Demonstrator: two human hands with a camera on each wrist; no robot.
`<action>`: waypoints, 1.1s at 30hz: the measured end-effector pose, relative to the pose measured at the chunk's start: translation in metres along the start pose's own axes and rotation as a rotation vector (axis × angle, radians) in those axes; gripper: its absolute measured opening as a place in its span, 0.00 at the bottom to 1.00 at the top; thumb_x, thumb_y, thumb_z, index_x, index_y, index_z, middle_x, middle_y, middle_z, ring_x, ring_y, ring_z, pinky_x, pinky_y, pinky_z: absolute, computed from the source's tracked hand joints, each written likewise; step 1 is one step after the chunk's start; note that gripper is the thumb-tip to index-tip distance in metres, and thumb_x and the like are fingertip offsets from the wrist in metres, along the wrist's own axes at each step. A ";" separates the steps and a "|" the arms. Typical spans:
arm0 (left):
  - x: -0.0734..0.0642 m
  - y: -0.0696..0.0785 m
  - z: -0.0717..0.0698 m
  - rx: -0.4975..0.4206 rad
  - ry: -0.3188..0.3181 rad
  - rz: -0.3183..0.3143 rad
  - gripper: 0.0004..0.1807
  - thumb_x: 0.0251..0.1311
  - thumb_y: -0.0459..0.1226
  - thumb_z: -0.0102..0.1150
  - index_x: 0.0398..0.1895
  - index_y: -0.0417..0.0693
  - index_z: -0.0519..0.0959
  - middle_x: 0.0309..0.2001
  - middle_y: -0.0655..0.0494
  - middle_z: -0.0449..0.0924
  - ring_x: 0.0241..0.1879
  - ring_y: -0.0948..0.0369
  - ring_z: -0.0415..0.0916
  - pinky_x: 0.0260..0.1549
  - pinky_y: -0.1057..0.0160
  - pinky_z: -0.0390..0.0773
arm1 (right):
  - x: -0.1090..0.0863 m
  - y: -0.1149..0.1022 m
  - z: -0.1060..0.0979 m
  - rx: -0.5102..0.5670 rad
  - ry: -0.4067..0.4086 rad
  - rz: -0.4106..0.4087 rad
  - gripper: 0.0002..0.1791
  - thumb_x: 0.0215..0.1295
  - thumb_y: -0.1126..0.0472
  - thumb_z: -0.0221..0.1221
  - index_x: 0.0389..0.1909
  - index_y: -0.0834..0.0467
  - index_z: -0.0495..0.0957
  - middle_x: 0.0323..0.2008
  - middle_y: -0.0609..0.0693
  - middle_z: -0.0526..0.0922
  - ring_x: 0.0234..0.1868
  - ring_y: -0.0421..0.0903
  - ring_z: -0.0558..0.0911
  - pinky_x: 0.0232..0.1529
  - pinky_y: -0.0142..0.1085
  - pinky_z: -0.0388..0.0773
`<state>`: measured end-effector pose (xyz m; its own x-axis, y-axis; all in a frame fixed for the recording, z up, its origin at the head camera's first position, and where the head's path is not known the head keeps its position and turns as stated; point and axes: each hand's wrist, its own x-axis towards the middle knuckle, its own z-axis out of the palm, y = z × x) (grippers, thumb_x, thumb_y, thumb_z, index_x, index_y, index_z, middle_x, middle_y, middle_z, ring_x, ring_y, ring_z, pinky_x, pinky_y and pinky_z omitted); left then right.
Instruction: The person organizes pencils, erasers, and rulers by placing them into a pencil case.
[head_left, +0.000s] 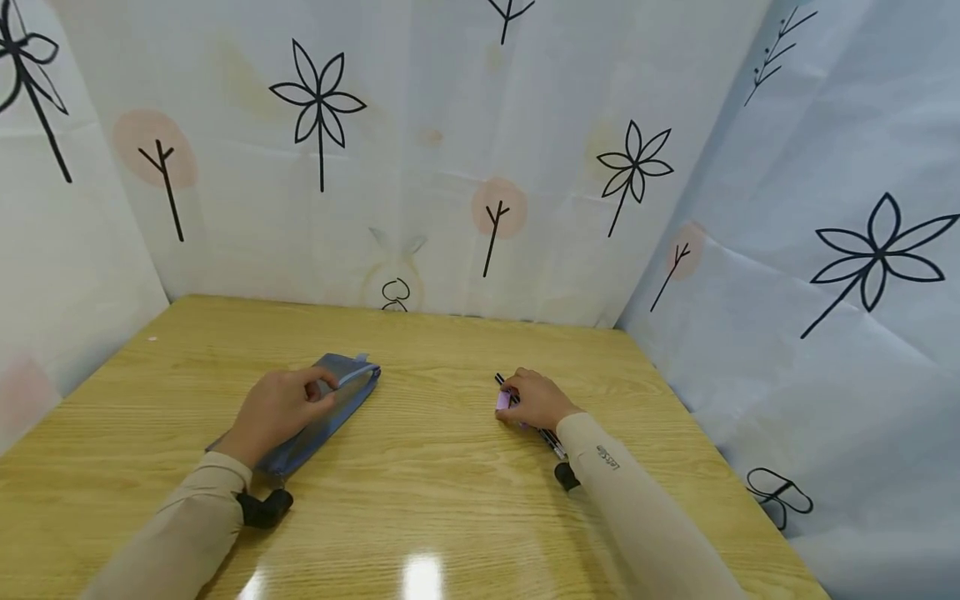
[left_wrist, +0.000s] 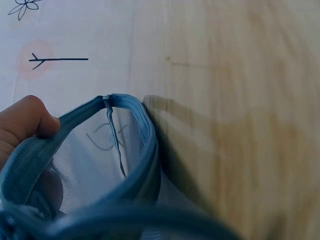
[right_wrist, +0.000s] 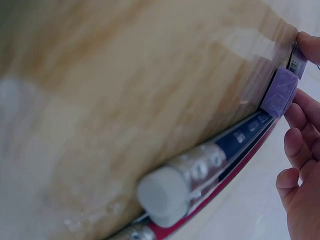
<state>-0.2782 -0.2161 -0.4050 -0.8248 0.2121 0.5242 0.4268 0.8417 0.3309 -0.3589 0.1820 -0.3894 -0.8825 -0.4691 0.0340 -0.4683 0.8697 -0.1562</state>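
Note:
My left hand (head_left: 281, 408) pinches the rim of a blue zip pouch (head_left: 324, 435) at the left of the table. In the left wrist view the pouch (left_wrist: 145, 145) gapes, showing its mesh side, with a fingertip over the far rim. At the right, my right hand (head_left: 536, 400) grips a small purple eraser (head_left: 503, 402) between thumb and fingers. The right wrist view shows a purple block (right_wrist: 280, 92) and a second purple piece with a barcode (right_wrist: 296, 64) by the thumb. Several pens (head_left: 551, 442) lie beneath that hand, their pale ends (right_wrist: 165, 192) towards the wrist.
The wooden table (head_left: 442, 500) runs back to a white cloth wall (head_left: 420, 167) printed with flowers and trees. More cloth (head_left: 840, 400) hangs along its right side. Black wrist cameras (head_left: 265, 507) sit under both cuffs.

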 end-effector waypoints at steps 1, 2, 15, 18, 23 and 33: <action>0.000 0.000 0.000 -0.008 0.003 -0.002 0.05 0.59 0.38 0.67 0.38 0.51 0.84 0.18 0.68 0.71 0.13 0.70 0.59 0.17 0.68 0.63 | 0.000 0.000 0.000 0.008 0.001 0.000 0.27 0.60 0.44 0.67 0.55 0.56 0.80 0.45 0.49 0.77 0.41 0.44 0.76 0.47 0.42 0.76; 0.000 0.001 0.001 -0.018 0.005 -0.007 0.05 0.59 0.38 0.67 0.38 0.51 0.84 0.18 0.67 0.72 0.13 0.70 0.60 0.18 0.68 0.64 | 0.000 0.000 0.000 0.012 -0.002 0.001 0.27 0.61 0.44 0.67 0.55 0.56 0.80 0.45 0.48 0.77 0.41 0.43 0.76 0.47 0.42 0.76; 0.003 0.004 0.005 -0.194 0.000 -0.136 0.05 0.59 0.35 0.65 0.39 0.48 0.85 0.22 0.60 0.77 0.16 0.65 0.68 0.17 0.66 0.68 | 0.000 -0.006 0.000 0.186 -0.024 0.008 0.24 0.61 0.49 0.67 0.54 0.57 0.78 0.46 0.48 0.75 0.45 0.43 0.75 0.52 0.42 0.74; 0.002 0.004 0.005 -0.212 0.010 -0.142 0.05 0.59 0.34 0.65 0.38 0.47 0.84 0.21 0.60 0.76 0.14 0.66 0.65 0.14 0.67 0.66 | 0.000 -0.006 0.000 0.217 -0.029 0.018 0.25 0.61 0.50 0.67 0.55 0.57 0.77 0.47 0.49 0.75 0.47 0.45 0.75 0.53 0.43 0.74; 0.002 0.004 0.005 -0.220 0.007 -0.148 0.05 0.59 0.33 0.64 0.38 0.47 0.84 0.20 0.60 0.76 0.12 0.66 0.64 0.13 0.67 0.65 | -0.001 -0.005 0.002 0.222 -0.034 0.023 0.25 0.62 0.49 0.67 0.55 0.58 0.76 0.48 0.49 0.75 0.48 0.45 0.76 0.53 0.44 0.74; 0.001 0.003 0.004 -0.250 0.006 -0.165 0.06 0.61 0.33 0.60 0.38 0.46 0.84 0.18 0.61 0.77 0.13 0.65 0.73 0.11 0.67 0.65 | -0.002 -0.006 0.002 0.304 -0.045 0.042 0.24 0.61 0.50 0.67 0.54 0.56 0.74 0.49 0.48 0.75 0.49 0.44 0.76 0.55 0.43 0.74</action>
<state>-0.2788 -0.2113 -0.4064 -0.8889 0.0791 0.4511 0.3656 0.7158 0.5950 -0.3538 0.1775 -0.3905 -0.8946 -0.4463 -0.0215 -0.3912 0.8057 -0.4448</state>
